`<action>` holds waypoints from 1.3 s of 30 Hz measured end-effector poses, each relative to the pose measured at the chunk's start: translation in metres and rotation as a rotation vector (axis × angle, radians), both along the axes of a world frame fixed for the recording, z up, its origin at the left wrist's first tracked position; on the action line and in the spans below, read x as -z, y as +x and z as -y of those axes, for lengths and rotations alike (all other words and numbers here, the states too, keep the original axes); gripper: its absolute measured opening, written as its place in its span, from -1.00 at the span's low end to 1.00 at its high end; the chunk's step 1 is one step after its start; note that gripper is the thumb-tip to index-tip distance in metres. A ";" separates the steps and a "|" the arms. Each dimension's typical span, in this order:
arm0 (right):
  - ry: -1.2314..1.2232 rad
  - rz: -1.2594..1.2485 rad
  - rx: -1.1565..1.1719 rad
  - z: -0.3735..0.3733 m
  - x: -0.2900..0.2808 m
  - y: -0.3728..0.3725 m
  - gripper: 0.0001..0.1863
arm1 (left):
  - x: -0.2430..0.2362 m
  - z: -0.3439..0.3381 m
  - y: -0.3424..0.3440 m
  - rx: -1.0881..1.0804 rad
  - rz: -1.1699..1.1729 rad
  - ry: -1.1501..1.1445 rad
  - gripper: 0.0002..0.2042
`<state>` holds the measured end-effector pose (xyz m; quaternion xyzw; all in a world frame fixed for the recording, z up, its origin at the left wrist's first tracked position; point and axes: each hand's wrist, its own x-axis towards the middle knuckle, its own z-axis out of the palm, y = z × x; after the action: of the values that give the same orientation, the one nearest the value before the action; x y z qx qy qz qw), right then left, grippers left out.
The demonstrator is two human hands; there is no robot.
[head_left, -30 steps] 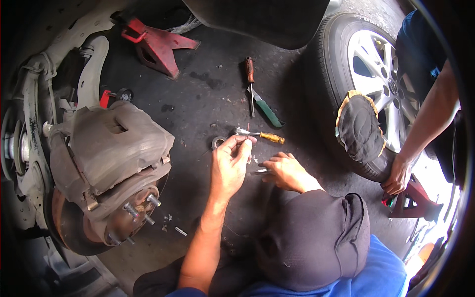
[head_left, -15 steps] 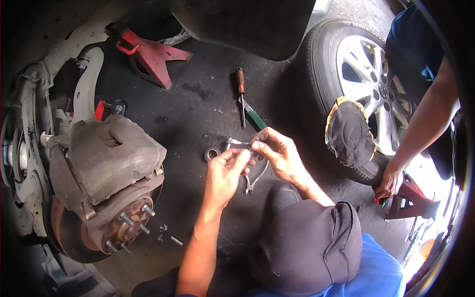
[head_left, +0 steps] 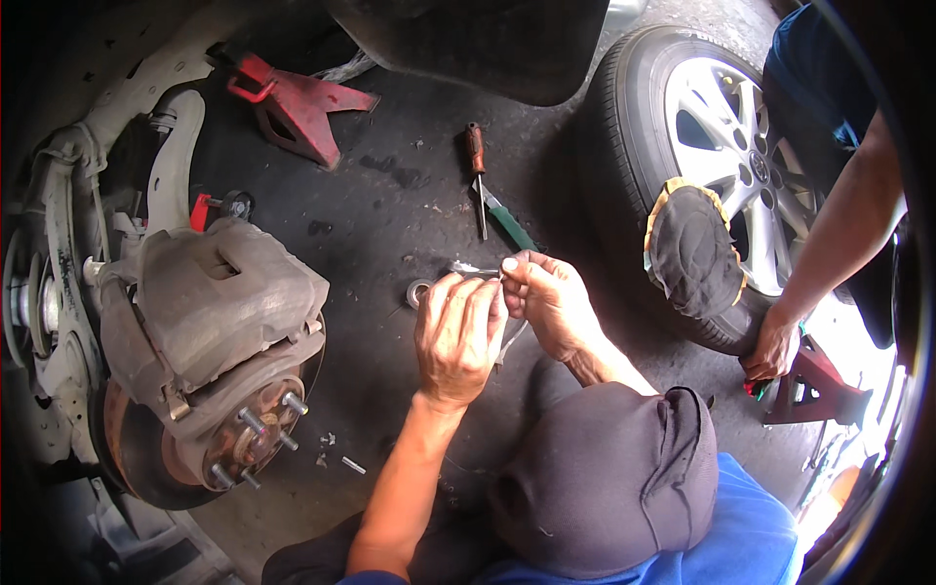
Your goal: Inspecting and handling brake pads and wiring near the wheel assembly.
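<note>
My left hand (head_left: 458, 336) is raised beside the brake caliper (head_left: 234, 292), fingers curled at a small thin piece (head_left: 502, 276) that is mostly hidden. My right hand (head_left: 546, 302) pinches at the same piece, with a silver hand tool (head_left: 514, 341), possibly pliers, hanging from its lower fingers. A metal ring (head_left: 417, 292) and another silver tool (head_left: 465, 268) lie just beyond them. Farther up on the dark floor lie a screwdriver (head_left: 476, 146) and a green-handled tool (head_left: 509, 224). Below the caliper are wheel studs (head_left: 292, 400) on a rusty hub.
A red jack stand (head_left: 302, 122) stands at the back. At right are a wheel (head_left: 629, 127), a dark cloth pad (head_left: 694, 253), a co-worker's hand (head_left: 775, 346) and another red stand (head_left: 819, 390). My dark-trousered knee (head_left: 595, 468) fills the lower middle; small metal bits (head_left: 353, 464) lie beside it.
My right hand has risen to meet my left at the small piece, bringing the silver tool along. My left fingers have turned over, so their backs show more.
</note>
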<state>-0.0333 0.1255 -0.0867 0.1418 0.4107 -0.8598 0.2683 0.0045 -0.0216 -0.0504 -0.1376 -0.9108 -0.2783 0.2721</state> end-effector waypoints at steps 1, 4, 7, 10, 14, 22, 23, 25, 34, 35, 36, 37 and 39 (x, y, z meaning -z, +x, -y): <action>0.012 -0.029 0.017 0.000 0.000 0.001 -0.76 | 0.000 0.002 0.000 0.024 0.033 0.030 -0.91; 0.056 -0.144 0.017 -0.006 -0.003 -0.002 -0.76 | 0.001 0.007 0.004 0.026 0.767 1.072 -0.85; 0.087 -0.269 -0.012 -0.012 -0.006 -0.007 -0.80 | 0.000 0.016 0.000 0.238 1.010 1.533 -0.69; 0.089 -0.328 -0.033 -0.013 -0.007 -0.010 -0.84 | -0.002 0.015 0.000 0.256 1.057 1.599 -0.76; 0.147 -0.346 -0.028 -0.012 -0.007 -0.010 -0.83 | -0.009 0.014 0.002 0.124 0.938 1.018 -0.86; 0.023 0.048 -0.005 -0.007 -0.005 -0.011 -0.70 | -0.002 -0.001 -0.001 0.003 0.119 0.029 -0.86; 0.026 -0.050 0.015 -0.010 -0.006 -0.010 -0.70 | -0.001 0.001 -0.001 0.006 0.152 0.091 -0.87; 0.039 -0.241 -0.005 -0.014 -0.008 -0.010 -0.68 | -0.001 0.006 -0.002 -0.007 0.196 0.106 -0.88; 0.821 -1.187 -0.105 -0.024 -0.013 -0.022 -0.76 | -0.013 0.015 -0.002 0.034 0.406 0.291 -0.88; 0.845 -1.072 -0.179 -0.025 -0.015 -0.020 -0.77 | -0.014 0.016 -0.003 0.048 0.329 0.179 -0.88; 0.846 -0.974 -0.252 -0.025 -0.016 -0.018 -0.78 | -0.014 0.016 -0.003 0.062 0.235 0.076 -0.89; 0.866 -0.956 -0.253 -0.025 -0.017 -0.016 -0.78 | -0.013 0.017 -0.005 0.060 0.252 0.068 -0.89; 0.377 -0.390 -0.320 -0.024 -0.019 -0.013 -0.81 | -0.011 0.018 -0.007 0.044 -0.032 -0.160 -0.85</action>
<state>-0.0462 0.1492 -0.0675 -0.0447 0.6238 -0.7263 0.2852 -0.0027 -0.0401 -0.0390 -0.1831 -0.9224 -0.2084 0.2687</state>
